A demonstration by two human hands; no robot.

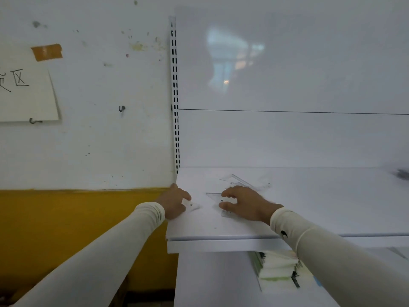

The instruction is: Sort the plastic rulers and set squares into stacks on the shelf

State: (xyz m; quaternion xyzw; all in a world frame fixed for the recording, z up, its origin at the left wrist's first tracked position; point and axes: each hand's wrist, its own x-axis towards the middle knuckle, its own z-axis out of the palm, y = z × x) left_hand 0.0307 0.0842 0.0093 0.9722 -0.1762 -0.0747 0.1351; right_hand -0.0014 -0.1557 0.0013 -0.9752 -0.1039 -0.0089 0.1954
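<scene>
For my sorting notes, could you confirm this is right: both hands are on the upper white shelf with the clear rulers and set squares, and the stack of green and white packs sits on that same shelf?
Not quite. The head view shows the left hand and right hand on the upper shelf among the clear rulers and set squares, but the stack of green and white packs sits on the lower shelf beneath it.

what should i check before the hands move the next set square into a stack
1. Left hand on a clear piece near the shelf's left edge: ok.
2. Right hand curled over a clear set square: ok; firmness of grip cannot tell.
3. Loose clear pieces behind the hands squared into a stack: not ok, they overlap at angles.
4. Bare shelf to the right for a stack: ok.
5. Type of each clear piece: cannot tell.
</scene>
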